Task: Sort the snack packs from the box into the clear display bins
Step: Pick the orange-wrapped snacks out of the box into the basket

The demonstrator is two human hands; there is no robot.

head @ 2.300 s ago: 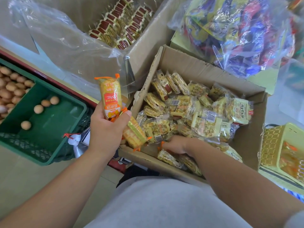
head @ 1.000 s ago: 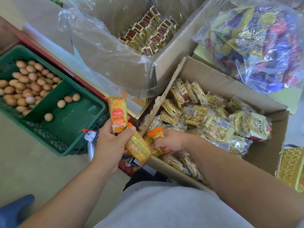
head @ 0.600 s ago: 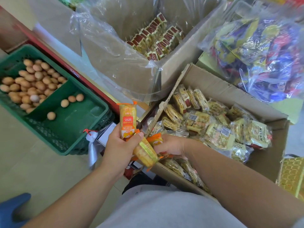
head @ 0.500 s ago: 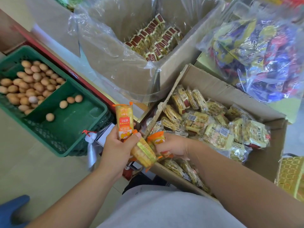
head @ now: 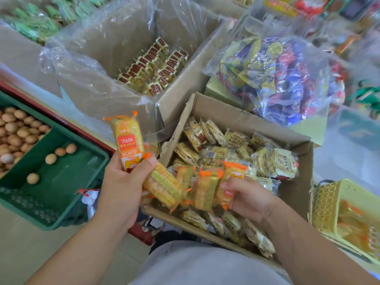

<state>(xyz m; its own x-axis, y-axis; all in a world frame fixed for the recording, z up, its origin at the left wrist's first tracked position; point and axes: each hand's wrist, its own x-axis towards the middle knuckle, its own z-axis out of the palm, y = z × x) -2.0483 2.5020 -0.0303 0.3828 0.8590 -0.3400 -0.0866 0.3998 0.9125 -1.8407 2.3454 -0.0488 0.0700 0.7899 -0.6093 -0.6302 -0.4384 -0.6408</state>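
Note:
An open cardboard box [head: 242, 118] in front of me is full of yellow-wrapped snack packs [head: 213, 157]. My left hand [head: 123, 186] grips orange-and-yellow snack packs: one upright pack [head: 128, 140] above the thumb and another [head: 162, 186] sticking out to the right. My right hand [head: 246, 198] is raised just above the box's near side, closed on a bunch of the same orange-ended packs [head: 207, 186]. The two hands are close together, the packs almost touching.
A green crate [head: 67, 194] with eggs sits at left. Behind stands a plastic-lined carton [head: 185, 85] of brown-labelled snacks and a clear bag [head: 287, 79] of colourful wrappers. A yellow basket [head: 329, 204] holding orange packs is at right.
My right hand has come up out of the box with several orange-ended packs and moved toward the left hand. The left hand keeps its packs. The view tilted upward.

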